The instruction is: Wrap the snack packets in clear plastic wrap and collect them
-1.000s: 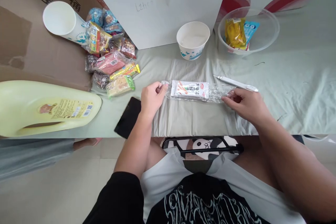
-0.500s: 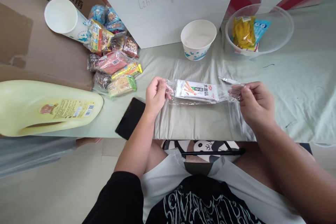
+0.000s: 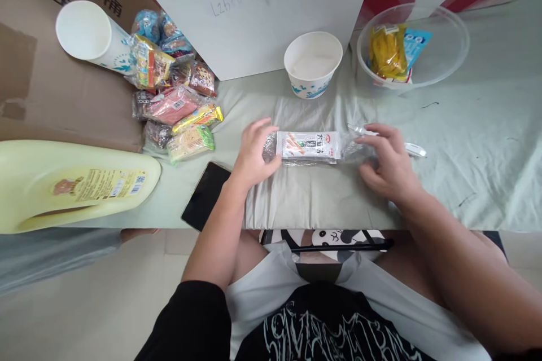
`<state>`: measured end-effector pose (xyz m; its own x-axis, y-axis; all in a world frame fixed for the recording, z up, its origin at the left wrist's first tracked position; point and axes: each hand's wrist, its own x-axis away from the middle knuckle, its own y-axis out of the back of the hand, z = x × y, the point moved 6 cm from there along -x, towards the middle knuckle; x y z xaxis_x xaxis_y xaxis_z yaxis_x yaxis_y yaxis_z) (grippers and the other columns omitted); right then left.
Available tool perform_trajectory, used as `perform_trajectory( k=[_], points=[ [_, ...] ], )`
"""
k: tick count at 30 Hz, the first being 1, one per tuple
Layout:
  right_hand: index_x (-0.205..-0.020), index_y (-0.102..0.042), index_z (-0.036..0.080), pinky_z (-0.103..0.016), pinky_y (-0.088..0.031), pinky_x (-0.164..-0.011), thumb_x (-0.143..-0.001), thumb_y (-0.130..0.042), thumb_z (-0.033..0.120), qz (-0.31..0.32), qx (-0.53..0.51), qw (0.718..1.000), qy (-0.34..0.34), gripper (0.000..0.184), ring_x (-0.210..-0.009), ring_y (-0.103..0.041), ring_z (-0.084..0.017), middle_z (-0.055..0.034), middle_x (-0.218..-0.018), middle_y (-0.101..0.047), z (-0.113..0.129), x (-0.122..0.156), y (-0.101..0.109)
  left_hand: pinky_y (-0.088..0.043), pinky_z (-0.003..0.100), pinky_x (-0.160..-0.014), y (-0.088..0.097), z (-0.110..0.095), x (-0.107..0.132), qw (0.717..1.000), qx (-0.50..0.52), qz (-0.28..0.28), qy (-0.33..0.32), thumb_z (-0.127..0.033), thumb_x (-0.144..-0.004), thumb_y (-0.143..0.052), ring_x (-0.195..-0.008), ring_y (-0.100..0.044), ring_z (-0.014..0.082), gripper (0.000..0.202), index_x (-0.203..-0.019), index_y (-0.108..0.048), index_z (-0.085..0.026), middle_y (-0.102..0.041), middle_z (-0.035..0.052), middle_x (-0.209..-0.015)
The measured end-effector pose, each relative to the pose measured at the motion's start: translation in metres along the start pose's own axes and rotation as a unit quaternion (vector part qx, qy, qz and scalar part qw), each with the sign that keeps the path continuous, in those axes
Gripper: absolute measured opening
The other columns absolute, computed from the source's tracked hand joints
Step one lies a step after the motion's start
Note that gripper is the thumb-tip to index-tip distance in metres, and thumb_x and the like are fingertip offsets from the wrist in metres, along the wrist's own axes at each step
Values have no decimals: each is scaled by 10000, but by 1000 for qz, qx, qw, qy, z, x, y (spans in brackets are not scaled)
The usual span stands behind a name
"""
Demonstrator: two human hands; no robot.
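A white snack packet (image 3: pixel 308 145) in a clear wrapper lies on the pale green cloth (image 3: pixel 296 197) in front of me. My left hand (image 3: pixel 253 150) curls round the wrapper's left end, thumb below and fingers above. My right hand (image 3: pixel 387 162) covers the wrapper's right end, fingers loosely bent over the crinkled plastic with the thumb underneath. The packet rests on the cloth between the two hands.
A white pen-like tool (image 3: pixel 414 149) pokes out behind my right hand. Further back are a paper bowl (image 3: pixel 312 62), a clear bowl (image 3: pixel 453 59) with yellow and blue packets (image 3: pixel 387 51), and a white box (image 3: pixel 254 5). At left lie a snack pile (image 3: pixel 173 104), a tipped paper cup (image 3: pixel 84 36), a phone (image 3: pixel 205 194) and a yellow jug (image 3: pixel 71 183).
Both hands had lifted the packet by its pinched wrapper ends. It is now back down on the cloth, with both hands moved inward onto the ends.
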<state>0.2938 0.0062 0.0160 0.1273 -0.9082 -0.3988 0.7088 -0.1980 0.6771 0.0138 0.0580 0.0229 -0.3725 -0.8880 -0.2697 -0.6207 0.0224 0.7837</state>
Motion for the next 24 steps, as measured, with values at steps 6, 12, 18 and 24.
perform_trajectory(
  k=[6, 12, 18, 24],
  points=[
    [-1051, -630, 274, -517, -543, -957, -893, -599, 309, -25, 48, 998, -19, 165, -1076, -653, -298, -129, -1178, -634, -2, -3, 1, -429, 458, -1173, -9, 3, 1, 997, -23, 71, 17, -113, -789, -589, -1361, -542, 277, 515, -1295, -585, -206, -586, 117, -1443],
    [-1090, -576, 278, -553, -532, -956, -856, -647, 395, -70, 41, 996, -23, 271, -1139, -626, -331, -147, -1225, -626, 4, -5, 3, -393, 486, -1198, -12, 2, 1, 996, -39, 79, 3, -125, -801, -609, -1427, -487, 292, 558, -1351, -574, -209, -538, 117, -1524],
    [-764, -615, 266, -484, -547, -869, -880, -555, 324, 4, -21, 999, -28, 143, -914, -708, -286, -80, -868, -731, 14, -8, -9, -428, 478, -1113, -14, -4, 1, 996, -63, 67, -1, -185, -854, -578, -1270, -610, 291, 427, -1275, -645, -201, -691, 107, -1330],
    [-720, -588, 264, -379, -495, -661, -871, -510, 378, -1, -23, 983, -185, 205, -612, -610, -213, -34, -659, -679, 6, -5, 1, -488, 425, -993, -15, -9, -3, 998, 11, 63, -7, -330, -963, -491, -1077, -670, 250, 293, -1138, -691, -206, -747, 99, -1141]
  ],
)
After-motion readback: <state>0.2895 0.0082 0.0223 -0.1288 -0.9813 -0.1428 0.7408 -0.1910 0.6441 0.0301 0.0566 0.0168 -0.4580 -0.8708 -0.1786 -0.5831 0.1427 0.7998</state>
